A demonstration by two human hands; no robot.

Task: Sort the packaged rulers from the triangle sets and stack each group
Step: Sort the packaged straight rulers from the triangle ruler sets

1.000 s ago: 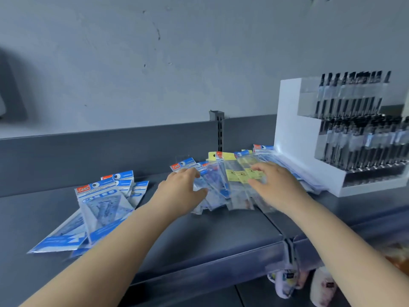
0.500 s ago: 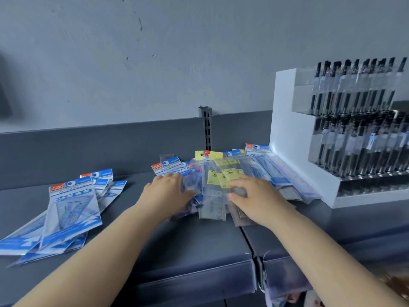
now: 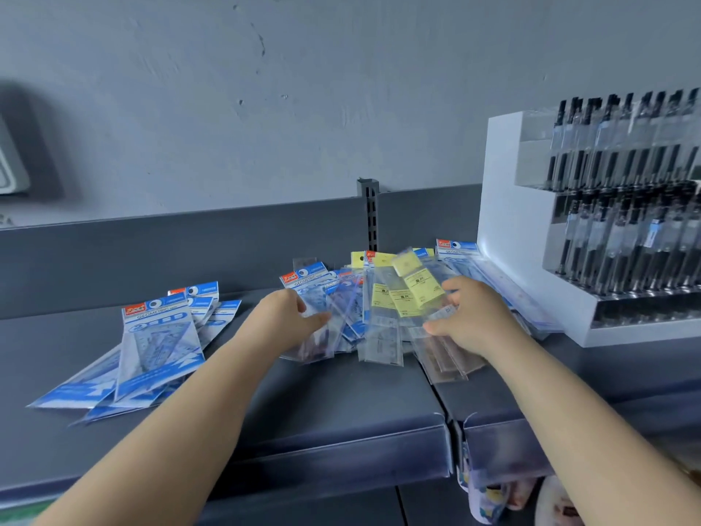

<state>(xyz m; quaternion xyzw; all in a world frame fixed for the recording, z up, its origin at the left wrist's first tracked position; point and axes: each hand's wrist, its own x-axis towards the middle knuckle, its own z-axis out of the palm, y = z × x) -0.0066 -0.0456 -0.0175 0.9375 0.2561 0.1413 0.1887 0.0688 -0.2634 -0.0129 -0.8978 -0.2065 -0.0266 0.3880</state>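
Pinched between thumb and fingers of the right hand (image 3: 472,317), a fan of clear ruler packs (image 3: 417,298) is lifted off the mixed pile (image 3: 349,317) on the shelf (image 3: 341,404). Flat on that pile, the left hand (image 3: 288,317) is rested with fingers straight. Blue triangle sets (image 3: 151,343) are heaped well to the left. Light, stiff, slippery sleeves are judged best gripped across their width near the middle.

Bare shelf (image 3: 341,404) lay open along the front edge and between the triangle set stack (image 3: 151,347) and the mixed pile (image 3: 383,317), while the white pen display (image 3: 538,260) blocked the right and the back panel (image 3: 189,252) closed the rear.
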